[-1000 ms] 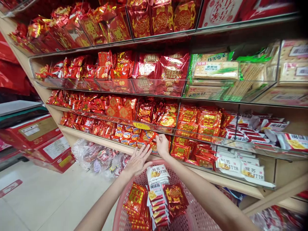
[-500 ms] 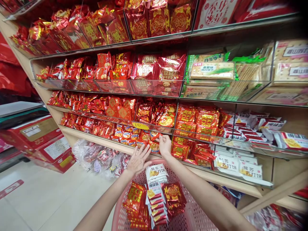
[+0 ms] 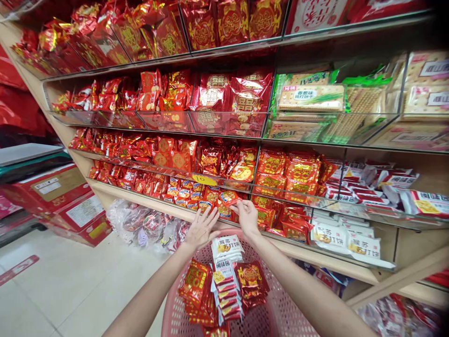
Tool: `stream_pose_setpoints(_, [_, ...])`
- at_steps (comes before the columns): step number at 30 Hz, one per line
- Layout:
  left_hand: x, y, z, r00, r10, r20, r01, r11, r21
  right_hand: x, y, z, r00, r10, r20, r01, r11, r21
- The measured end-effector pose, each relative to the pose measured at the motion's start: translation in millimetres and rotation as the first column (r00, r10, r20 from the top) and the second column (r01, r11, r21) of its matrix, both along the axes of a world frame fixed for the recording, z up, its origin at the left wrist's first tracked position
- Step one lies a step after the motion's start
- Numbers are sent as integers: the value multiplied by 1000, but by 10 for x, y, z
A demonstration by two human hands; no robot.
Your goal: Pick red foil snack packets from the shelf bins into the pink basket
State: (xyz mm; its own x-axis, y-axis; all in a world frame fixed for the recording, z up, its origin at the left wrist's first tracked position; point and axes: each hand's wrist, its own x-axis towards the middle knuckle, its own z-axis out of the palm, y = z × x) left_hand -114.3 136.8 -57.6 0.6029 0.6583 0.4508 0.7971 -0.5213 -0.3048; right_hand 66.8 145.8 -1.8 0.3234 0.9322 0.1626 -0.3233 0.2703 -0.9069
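Gleaming red snack packet (image 3: 229, 197)

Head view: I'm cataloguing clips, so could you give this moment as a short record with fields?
Left hand: fingers spread by the wooden shelf edge; contact unclear
Right hand: fingers pinching the edge of a small red packet
Basket: pink, perforated, below the hands
Contents: white packets, red-and-gold packets either side
Shelf tag: yellow, marked 10

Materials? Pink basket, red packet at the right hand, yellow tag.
Pink basket: likely moulded plastic, slight sheen; wall regularly perforated.
Red packet at the right hand: glossy thin film, plastic or foil-lined, can't tell; shiny printed surface.
Yellow tag: perhaps card or paper, fairly matte; flat, evenly coloured, dark marking.
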Motion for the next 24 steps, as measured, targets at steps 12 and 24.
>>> stream_pose_setpoints(12, [-103,-239,77,994,61,85,-49,989,-137,651,-1473,170,817,372,441,-366,925,-102])
stream_pose_setpoints(24, [-377,-998,171,753,383,535,-89,865,-494,460,-2043,-960,497,852,166,-657,495,-569])
